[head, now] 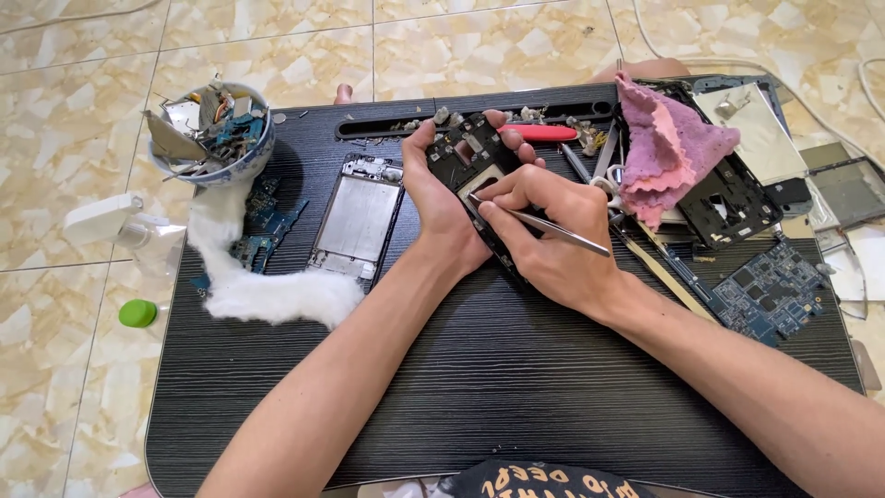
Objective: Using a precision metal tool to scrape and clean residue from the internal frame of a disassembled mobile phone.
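My left hand (435,198) grips an opened black phone body (466,159) from its left side, holding it tilted above the dark wooden tray table (479,387). My right hand (544,235) holds slim metal tweezers (553,226) like a pen, their tip resting on the phone's inside near its middle. The lower part of the phone is hidden behind my right hand.
A silver phone frame (358,219) lies left of my hands beside white cotton wool (263,286). A bowl of scrap parts (214,134) stands at the back left. A pink cloth (668,148), a blue circuit board (770,290), a red-handled tool (542,133) and disassembled device parts sit to the right.
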